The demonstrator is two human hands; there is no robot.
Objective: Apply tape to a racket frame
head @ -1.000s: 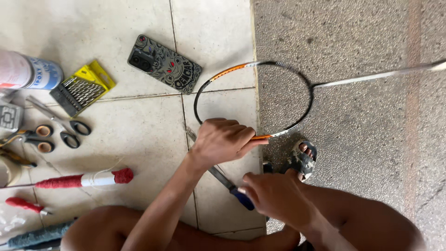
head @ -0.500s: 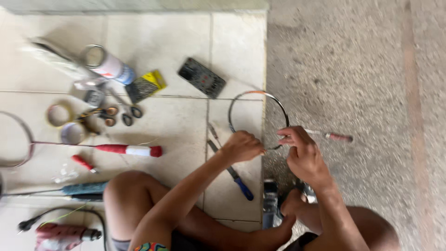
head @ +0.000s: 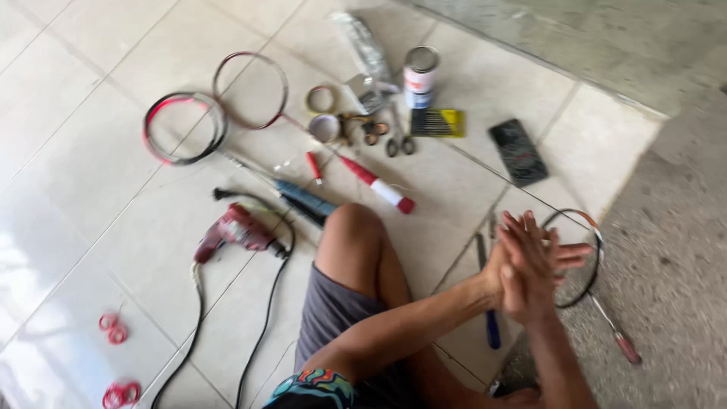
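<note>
Now off the racket frame (head: 587, 254), both palms pressed flat together, where half a second back gripping its rim. Left hand (head: 506, 261) and right hand (head: 534, 276) with fingers straight, grasping nothing, at right of centre. Lying just behind on the tile edge: thin dark unstrung hoop, orange at top, shaft running down-right to reddish handle. Farther up, black phone (head: 518, 151), tin can (head: 421, 76).

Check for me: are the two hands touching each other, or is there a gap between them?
Touching. The head view shows the left hand and right hand pressed palm to palm, fingers overlapping with no gap, above the racket frame on the floor.
</note>
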